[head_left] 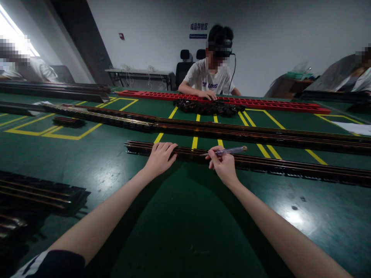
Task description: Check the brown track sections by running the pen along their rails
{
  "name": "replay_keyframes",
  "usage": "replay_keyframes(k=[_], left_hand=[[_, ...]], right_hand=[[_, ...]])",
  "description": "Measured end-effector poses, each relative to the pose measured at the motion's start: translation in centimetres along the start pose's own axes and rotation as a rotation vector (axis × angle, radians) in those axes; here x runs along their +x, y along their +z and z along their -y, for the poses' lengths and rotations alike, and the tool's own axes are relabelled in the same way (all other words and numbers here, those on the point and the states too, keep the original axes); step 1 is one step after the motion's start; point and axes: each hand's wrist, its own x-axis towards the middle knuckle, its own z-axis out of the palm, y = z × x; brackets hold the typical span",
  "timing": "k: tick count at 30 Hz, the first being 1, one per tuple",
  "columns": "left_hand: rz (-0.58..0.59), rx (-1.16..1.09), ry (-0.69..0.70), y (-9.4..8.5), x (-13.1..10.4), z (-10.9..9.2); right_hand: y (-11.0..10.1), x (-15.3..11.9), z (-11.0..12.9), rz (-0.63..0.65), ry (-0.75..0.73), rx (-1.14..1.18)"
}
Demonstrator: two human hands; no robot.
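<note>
A long dark strip [278,170] with copper-coloured lines along it lies across the green table in front of me. My left hand [161,157] is closed over the strip close to its left end, fingers over the top and thumb on the near side. Farther right, my right hand [222,164] grips a screwdriver [234,150] with a clear purplish handle. Its thin metal shaft points left, and the tip is at or just above the strip between my hands; contact cannot be made out.
More long strips [203,129] run across the table beyond my hands. Other strips [37,191] lie at near left. Across the table, a person [211,77] has a hand by a pile of small black parts [208,108], beside a red slotted rail [278,105]. Yellow tape [262,150] marks the tabletop.
</note>
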Motion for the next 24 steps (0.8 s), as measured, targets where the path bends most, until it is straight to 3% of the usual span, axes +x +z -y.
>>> replay_keyframes(k=[24], left_hand=[[0.012, -0.006, 0.001, -0.11, -0.05, -0.03]], right_hand=[[0.04, -0.10, -0.08, 0.005, 0.002, 0.032]])
